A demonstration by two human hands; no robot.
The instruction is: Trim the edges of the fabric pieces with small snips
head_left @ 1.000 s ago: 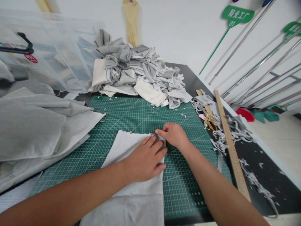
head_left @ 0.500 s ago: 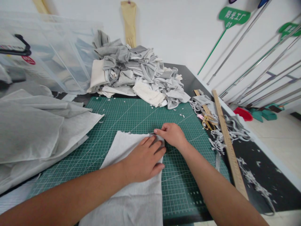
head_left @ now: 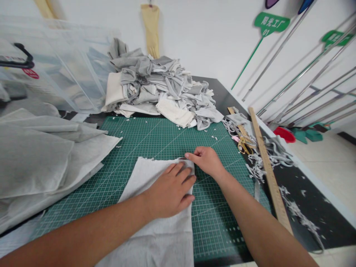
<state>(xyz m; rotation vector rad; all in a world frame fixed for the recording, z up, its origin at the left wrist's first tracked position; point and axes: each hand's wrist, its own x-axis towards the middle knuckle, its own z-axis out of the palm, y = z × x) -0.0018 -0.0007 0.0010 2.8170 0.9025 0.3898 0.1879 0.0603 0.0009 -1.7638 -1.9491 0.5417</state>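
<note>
One grey cloth (head_left: 167, 241), lying flat on the cutting mat in front of the person, smooth over most of its face, its far edge frayed and set with small tufts. One left hand (head_left: 171, 191), palm down on the cloth near the far right corner, fingers extended and slightly parted, pressing on the fabric with nothing gripped. One right hand (head_left: 206, 160), at the far right corner of the cloth, thumb and fingers pinched together on a thin metal tool (head_left: 181, 158), its tip lying along the frayed edge; most of the tool is hidden, its kind not discernible. One green cutting mat (head_left: 167, 137), grid-lined, with small pale lint bits. To the left, one stack of grey cloths (head_left: 39, 152), loosely layered, overlapping the mat. At the far edge, one heap of grey and cream cloths (head_left: 167, 81), crumpled and folded; beside it, one clear plastic bin (head_left: 63, 70) with black handle. To the right, one wooden ruler (head_left: 269, 170), laid lengthwise; near it, one pair of gold-handled scissors (head_left: 245, 147) among fabric scraps. Beneath all, one black tabletop (head_left: 330, 228). On the wall behind, one yellow glove (head_left: 151, 31), hanging. Beyond the table at right, one red dustpan (head_left: 284, 134).
</note>
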